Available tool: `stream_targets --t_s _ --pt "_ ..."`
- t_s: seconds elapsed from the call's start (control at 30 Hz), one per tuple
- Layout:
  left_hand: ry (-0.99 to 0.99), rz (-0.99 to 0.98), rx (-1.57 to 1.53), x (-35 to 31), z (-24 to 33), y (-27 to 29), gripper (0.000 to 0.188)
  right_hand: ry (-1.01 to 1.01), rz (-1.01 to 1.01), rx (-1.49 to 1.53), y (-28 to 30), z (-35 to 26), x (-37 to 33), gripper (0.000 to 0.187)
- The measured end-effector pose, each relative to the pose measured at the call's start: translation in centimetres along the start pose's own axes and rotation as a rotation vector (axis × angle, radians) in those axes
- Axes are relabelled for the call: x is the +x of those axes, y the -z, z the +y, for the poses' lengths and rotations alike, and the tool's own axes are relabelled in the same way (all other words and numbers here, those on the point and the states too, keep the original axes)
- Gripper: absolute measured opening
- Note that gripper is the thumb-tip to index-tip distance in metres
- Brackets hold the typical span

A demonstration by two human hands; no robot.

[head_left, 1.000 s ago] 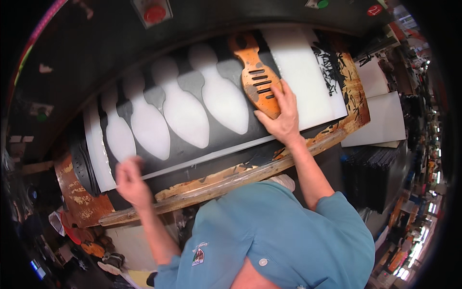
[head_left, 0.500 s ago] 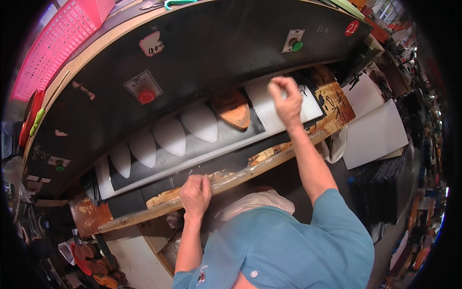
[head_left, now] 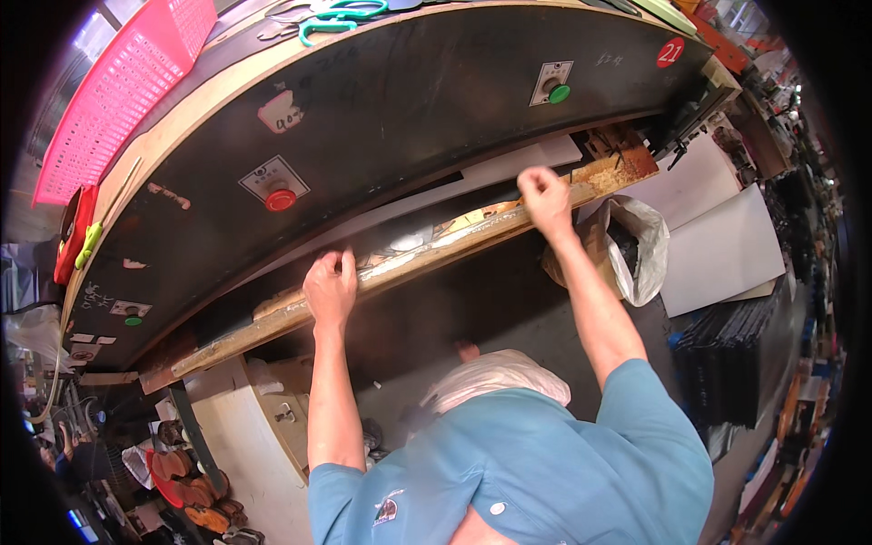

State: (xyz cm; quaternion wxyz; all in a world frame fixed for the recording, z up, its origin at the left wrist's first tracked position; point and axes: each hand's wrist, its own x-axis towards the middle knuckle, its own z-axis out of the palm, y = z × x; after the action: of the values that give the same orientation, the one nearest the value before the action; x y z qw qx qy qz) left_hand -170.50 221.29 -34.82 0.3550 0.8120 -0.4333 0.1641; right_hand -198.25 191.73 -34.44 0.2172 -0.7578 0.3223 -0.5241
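My left hand is closed at the long wooden edge of the work surface, fingers curled and thumb raised near the fingertips. Further right, my right hand is closed in a fist over the same edge and slightly blurred. No object sticks out of either hand, but their inner sides are hidden. Behind the edge, a white board lies mostly under a large black machine panel. The shaped pieces on that board are now hidden beneath the panel.
The panel carries a red button and green buttons. Above it are a pink basket and teal-handled scissors. An open whitish bag hangs at right, near white sheets and a stack of black sheets.
The wooden edge and white board have slid inward, away from me, covering the shaped pieces under the panel. My left hand moved forward and left; my right hand came down toward the edge.
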Motion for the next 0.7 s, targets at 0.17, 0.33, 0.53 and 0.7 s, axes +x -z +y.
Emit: stream_targets --t_s 0.17,0.33,0.53,0.7 --pt "0.053 -0.021 -0.033 0.7 0.4 0.2 0.028 0.171 -0.047 -0.272 -1.3 1.1 -2.4 0.006" --pt "0.065 -0.031 -0.009 0.7 0.2 0.3 0.031 0.186 -0.055 -0.266 -1.2 0.8 -2.2 0.008" --pt "0.077 -0.061 -0.003 2.3 -0.7 -0.1 0.035 0.205 -0.061 -0.248 -2.0 1.3 -1.7 0.008" --pt "0.07 -0.084 -0.018 2.9 -1.4 -0.6 0.034 0.139 -0.134 -0.198 -2.4 1.6 -1.4 0.009"
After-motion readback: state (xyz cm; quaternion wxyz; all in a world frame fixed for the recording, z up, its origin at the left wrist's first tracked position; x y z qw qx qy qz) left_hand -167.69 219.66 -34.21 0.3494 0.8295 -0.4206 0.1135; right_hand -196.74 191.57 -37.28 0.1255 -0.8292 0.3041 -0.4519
